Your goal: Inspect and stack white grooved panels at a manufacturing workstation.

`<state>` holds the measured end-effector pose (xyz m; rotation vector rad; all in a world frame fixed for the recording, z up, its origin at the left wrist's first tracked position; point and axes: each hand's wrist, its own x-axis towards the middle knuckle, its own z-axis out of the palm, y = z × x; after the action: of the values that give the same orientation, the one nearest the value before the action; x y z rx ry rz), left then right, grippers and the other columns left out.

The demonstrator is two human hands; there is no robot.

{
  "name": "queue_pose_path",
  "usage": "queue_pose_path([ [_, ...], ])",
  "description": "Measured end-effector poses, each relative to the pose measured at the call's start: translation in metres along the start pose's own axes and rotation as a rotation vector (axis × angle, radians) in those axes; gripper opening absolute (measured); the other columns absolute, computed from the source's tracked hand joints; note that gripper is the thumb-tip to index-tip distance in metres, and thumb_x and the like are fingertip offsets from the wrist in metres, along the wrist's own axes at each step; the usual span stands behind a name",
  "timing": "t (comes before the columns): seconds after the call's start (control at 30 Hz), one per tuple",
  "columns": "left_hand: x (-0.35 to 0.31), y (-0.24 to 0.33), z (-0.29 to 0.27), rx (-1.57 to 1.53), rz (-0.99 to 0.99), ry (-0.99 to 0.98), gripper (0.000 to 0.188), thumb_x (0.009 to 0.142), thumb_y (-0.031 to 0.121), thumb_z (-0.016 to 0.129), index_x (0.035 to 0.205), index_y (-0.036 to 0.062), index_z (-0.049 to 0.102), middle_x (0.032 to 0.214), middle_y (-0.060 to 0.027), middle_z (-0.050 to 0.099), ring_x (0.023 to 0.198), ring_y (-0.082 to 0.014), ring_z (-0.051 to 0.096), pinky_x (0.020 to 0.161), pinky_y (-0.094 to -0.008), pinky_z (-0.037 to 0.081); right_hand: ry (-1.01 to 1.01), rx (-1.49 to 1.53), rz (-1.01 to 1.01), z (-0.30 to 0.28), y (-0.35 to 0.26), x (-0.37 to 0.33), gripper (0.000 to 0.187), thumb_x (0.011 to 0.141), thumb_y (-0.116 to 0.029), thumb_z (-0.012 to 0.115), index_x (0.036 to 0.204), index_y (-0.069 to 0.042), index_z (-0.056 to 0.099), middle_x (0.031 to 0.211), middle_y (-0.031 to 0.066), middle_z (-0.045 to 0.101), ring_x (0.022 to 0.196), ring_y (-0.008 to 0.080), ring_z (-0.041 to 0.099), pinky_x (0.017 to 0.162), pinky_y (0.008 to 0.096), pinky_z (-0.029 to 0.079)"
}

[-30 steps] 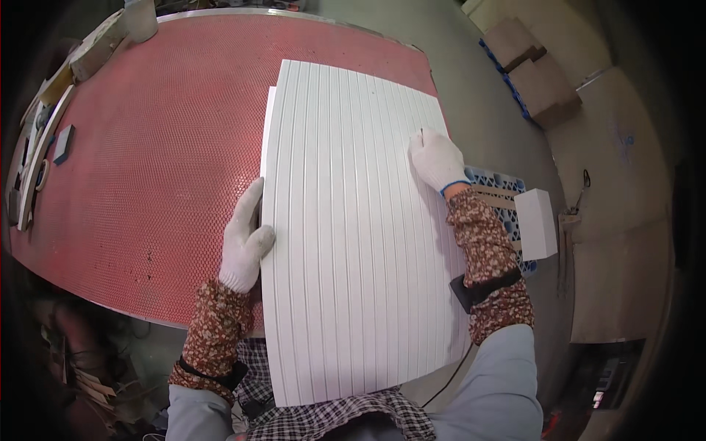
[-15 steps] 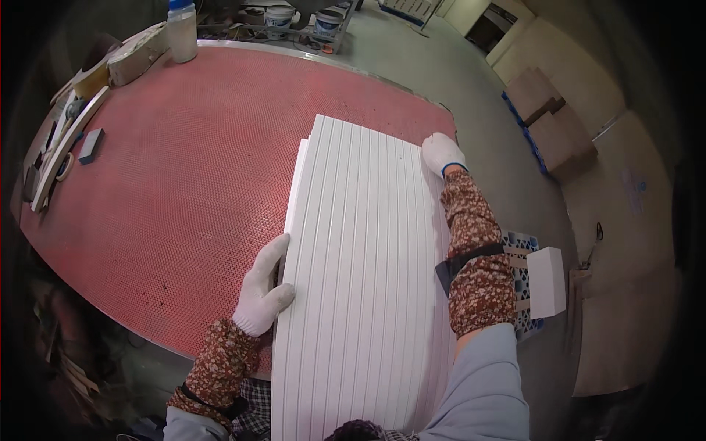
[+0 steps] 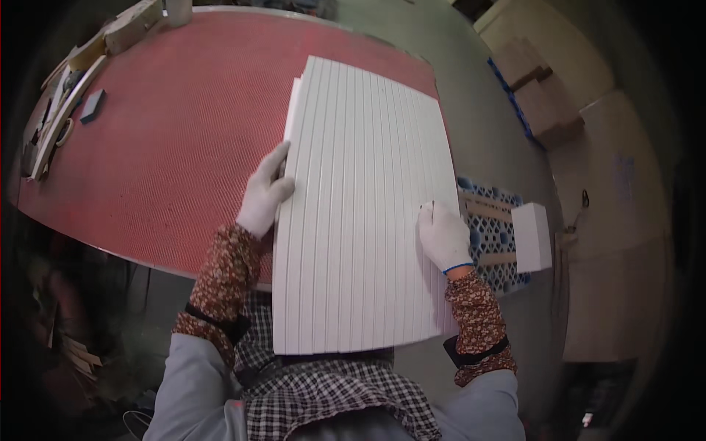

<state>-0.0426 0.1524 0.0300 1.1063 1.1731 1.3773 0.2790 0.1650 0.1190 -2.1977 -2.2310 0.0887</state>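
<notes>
A white grooved panel [image 3: 360, 213] lies lengthwise in front of me, its near end jutting past the table edge toward my apron. At its upper left, the edge of another white piece [image 3: 292, 110] peeks out from underneath. My left hand [image 3: 265, 192], in a white knit glove, grips the panel's left edge, thumb and fingers against the side. My right hand [image 3: 446, 239], gloved the same way, is closed in a pinch over the panel's right side. A tiny dark tip shows at its fingertips; what it belongs to is hidden.
The red textured table [image 3: 169, 147] spreads left and beyond. A grey-blue block [image 3: 93, 106], curved strips [image 3: 70, 117] and a jar [image 3: 178, 11] sit along its left side. Rightward on the floor stand a blue pallet [image 3: 494, 234] with a white block [image 3: 531, 237], and brown cartons [image 3: 548, 110].
My right hand has come from the panel's far right corner back toward me along its right side. My left hand keeps its grip on the left edge. The view has tilted down.
</notes>
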Motion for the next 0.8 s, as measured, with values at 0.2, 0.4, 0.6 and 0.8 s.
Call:
queue_pose_path([
  [0.2, 0.017, -0.032, -0.013, 0.013, 0.011, 0.008, 0.080, 0.092, 0.025, 0.054, 0.162, -0.0018, 0.027, 0.165, -0.0250, 0.034, 0.155, -0.0378, 0.029, 0.127, -0.0493, 0.026, 0.088, 0.022, -0.033, 0.038, 0.016, -0.127, 0.032, 0.105, -0.032, 0.052, 0.095, -0.005, 0.065, 0.068, 0.0207, 0.065, 0.063, 0.0431, 0.066, 0.058, 0.0535, 0.052],
  [0.4, 0.023, -0.062, -0.016, 0.009, 0.015, 0.048, 0.074, 0.094, 0.020, 0.054, 0.161, -0.0012, 0.029, 0.158, -0.0254, 0.043, 0.147, -0.0351, 0.042, 0.123, -0.0479, 0.034, 0.026, 0.088, 0.142, 0.045, 0.011, -0.218, 0.025, 0.103, -0.026, 0.058, 0.090, -0.006, 0.065, 0.061, 0.0167, 0.063, 0.056, 0.0379, 0.066, 0.053, 0.0487, 0.051],
  [0.6, 0.020, -0.066, -0.014, 0.027, -0.016, 0.093, 0.077, 0.093, 0.025, 0.056, 0.161, -0.0018, 0.030, 0.161, -0.0266, 0.039, 0.151, -0.0375, 0.038, 0.124, -0.0487, 0.031, 0.042, 0.188, 0.073, 0.033, 0.004, -0.214, 0.023, 0.102, -0.022, 0.061, 0.087, -0.004, 0.060, 0.062, 0.0191, 0.063, 0.055, 0.0386, 0.065, 0.050, 0.0472, 0.050],
  [0.8, 0.042, -0.053, -0.020, -0.019, 0.078, 0.101, 0.079, 0.092, 0.024, 0.056, 0.160, -0.0034, 0.030, 0.161, -0.0270, 0.039, 0.150, -0.0378, 0.039, 0.124, -0.0492, 0.032, 0.103, 0.176, 0.010, 0.047, 0.001, -0.193, 0.021, 0.101, -0.021, 0.061, 0.087, -0.006, 0.060, 0.059, 0.0149, 0.062, 0.051, 0.0342, 0.064, 0.049, 0.0458, 0.050],
])
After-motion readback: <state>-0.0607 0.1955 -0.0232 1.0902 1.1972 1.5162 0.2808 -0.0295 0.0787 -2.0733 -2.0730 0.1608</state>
